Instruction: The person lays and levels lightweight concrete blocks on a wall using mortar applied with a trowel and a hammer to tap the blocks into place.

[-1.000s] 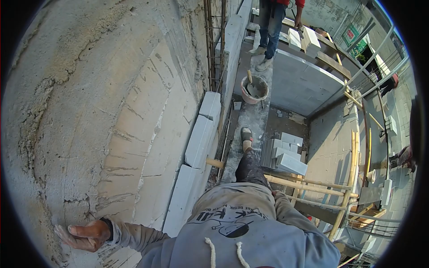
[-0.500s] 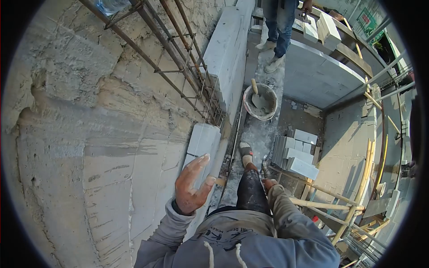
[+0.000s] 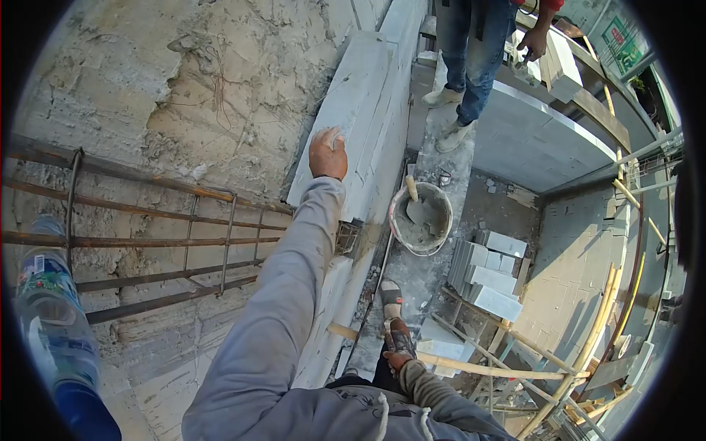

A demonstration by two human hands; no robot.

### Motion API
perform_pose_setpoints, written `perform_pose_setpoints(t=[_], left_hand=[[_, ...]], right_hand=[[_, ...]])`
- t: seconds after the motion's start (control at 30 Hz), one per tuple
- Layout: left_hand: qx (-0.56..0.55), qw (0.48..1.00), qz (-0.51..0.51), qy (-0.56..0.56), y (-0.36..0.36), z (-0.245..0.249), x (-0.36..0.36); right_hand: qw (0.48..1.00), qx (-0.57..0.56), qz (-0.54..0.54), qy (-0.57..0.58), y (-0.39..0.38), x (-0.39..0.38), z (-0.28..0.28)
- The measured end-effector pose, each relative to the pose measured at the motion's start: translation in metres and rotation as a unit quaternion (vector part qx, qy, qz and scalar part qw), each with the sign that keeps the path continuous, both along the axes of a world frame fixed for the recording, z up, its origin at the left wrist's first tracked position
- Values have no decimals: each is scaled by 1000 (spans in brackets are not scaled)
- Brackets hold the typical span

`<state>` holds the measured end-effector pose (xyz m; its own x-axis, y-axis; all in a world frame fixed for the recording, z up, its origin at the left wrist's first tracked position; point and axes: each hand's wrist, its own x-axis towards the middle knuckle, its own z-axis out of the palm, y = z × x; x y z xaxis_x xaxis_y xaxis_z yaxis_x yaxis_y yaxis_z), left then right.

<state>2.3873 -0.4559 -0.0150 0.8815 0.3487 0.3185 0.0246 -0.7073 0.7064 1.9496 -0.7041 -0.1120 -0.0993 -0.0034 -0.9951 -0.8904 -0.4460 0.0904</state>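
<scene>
My left hand [image 3: 328,156] lies on top of a pale block wall [image 3: 362,77], its fingers bent over the upper face and nothing held in them. Low at my front, my right hand [image 3: 398,360] is closed round a mortar-smeared tool [image 3: 401,339]; I cannot tell its kind. Ahead on the walkway stands a mortar bucket [image 3: 397,234], and in it rests a trowel [image 3: 414,209] with a wooden handle leaning on the rim. My left forearm passes in front of the rebar cage [image 3: 176,214].
Another person [image 3: 471,55] stands on the plank walkway [image 3: 434,158] beyond the bucket, holding a tool. Stacked pale blocks [image 3: 489,268] sit below right, beside bamboo poles [image 3: 507,371]. A plastic bottle [image 3: 55,312] is at the far left, by the rebar. Rough concrete [image 3: 110,81] rises on the left.
My left hand has gone from raised in the air, forward onto the block wall. My right hand has shifted left. The view has turned, bringing the bottle and rebar closer.
</scene>
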Motion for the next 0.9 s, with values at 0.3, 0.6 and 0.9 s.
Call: perform_pose_setpoints(t=[0.3,0.6,0.9], left_hand=[[289,954,-1,75,-22,3,78],[371,906,0,201,-27,4,108],[23,988,129,84,-10,4,105]], right_hand=[[997,-11,-81,-17,-8,34,-1],[995,-9,-94,16,-7,59,-5],[995,-1,-100,-7,-8,61,-7]])
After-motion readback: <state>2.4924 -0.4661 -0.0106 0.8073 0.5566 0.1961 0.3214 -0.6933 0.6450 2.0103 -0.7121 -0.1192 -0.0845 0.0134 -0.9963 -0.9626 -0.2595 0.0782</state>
